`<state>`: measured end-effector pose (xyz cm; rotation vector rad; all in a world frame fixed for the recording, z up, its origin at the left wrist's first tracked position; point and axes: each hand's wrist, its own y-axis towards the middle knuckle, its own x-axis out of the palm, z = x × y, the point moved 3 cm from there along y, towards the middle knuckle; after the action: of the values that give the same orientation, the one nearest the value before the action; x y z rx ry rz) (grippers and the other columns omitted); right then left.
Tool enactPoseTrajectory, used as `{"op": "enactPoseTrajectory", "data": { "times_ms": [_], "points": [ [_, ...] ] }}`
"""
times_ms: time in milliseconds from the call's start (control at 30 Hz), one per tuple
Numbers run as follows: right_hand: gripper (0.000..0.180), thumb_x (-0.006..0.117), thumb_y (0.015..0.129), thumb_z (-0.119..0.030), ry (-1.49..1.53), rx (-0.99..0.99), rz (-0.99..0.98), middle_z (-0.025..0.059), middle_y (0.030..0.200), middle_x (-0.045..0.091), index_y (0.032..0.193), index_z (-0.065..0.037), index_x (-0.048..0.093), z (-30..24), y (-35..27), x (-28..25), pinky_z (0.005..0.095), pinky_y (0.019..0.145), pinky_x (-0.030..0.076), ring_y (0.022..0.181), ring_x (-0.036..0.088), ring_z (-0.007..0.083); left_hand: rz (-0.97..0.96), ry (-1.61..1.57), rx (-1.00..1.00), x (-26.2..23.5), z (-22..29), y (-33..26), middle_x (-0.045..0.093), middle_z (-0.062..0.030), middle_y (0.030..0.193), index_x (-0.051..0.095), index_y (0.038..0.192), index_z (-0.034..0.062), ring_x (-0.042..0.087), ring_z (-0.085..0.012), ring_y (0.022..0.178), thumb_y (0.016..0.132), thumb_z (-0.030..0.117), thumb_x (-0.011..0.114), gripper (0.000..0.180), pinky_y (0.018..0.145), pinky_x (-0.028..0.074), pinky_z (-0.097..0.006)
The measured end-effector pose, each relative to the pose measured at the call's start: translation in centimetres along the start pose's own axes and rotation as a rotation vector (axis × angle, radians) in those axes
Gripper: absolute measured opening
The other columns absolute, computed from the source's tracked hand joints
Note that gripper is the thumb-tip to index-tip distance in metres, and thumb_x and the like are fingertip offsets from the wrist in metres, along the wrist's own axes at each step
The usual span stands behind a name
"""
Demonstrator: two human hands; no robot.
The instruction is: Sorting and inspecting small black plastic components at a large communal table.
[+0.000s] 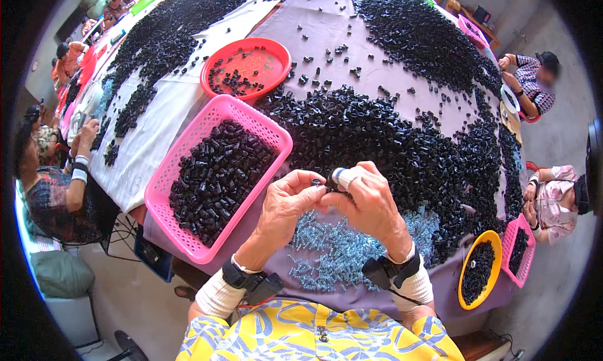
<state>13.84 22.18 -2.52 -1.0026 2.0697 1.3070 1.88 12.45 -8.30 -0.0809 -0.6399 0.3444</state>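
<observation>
My left hand point(286, 205) is closed in a pinch, with a small black plastic part point(316, 182) at its fingertips. My right hand point(369, 204) meets it from the other side, also closed, its fingertips against something dark that I cannot make out. White tape point(345, 179) wraps one right finger. Beneath and in front of my hands lies a pile of small clear-blue springs point(330, 251). A wide heap of small black plastic parts point(364, 131) spreads just beyond my hands. To the left, a pink basket point(158, 194) holds many similar black pieces.
Behind the pink basket stands a red basin point(275, 54) with some black parts. A yellow bowl point(465, 294) and a smaller pink basket point(529, 251) sit at the right edge. More black heaps point(414, 37) cover the far cloth. Other people sit around both sides.
</observation>
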Motion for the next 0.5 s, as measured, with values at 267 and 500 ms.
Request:
{"op": "enactPoseTrajectory", "data": {
  "times_ms": [267, 500],
  "points": [
    [0.019, 0.066, 0.079, -0.014, 0.013, 0.006, 0.026, 0.0101, 0.074, 0.059, 0.089, 0.0, 0.057, -0.3, -0.4, 0.7, 0.0381, 0.071, 0.044, 0.071, 0.059, 0.0267, 0.018, -0.052, 0.035, 0.3, 0.3, 0.0, 0.067, -0.0065, 0.092, 0.06, 0.106, 0.0003, 0.065, -0.0112, 0.078, 0.088, 0.01, 0.064, 0.021, 0.073, 0.055, -0.027],
    [0.016, 0.066, 0.078, -0.008, -0.075, 0.012, -0.04, 0.0113, 0.075, 0.059, 0.088, 0.001, 0.057, -0.8, -0.2, 0.8, 0.039, 0.074, 0.045, 0.071, 0.058, 0.0278, 0.06, 0.05, 0.041, 0.0, 0.3, -0.4, 0.067, -0.0093, 0.092, 0.059, 0.107, -0.0003, 0.066, -0.0152, 0.08, 0.088, 0.006, 0.063, 0.021, 0.074, 0.056, -0.03]
  ]
}}
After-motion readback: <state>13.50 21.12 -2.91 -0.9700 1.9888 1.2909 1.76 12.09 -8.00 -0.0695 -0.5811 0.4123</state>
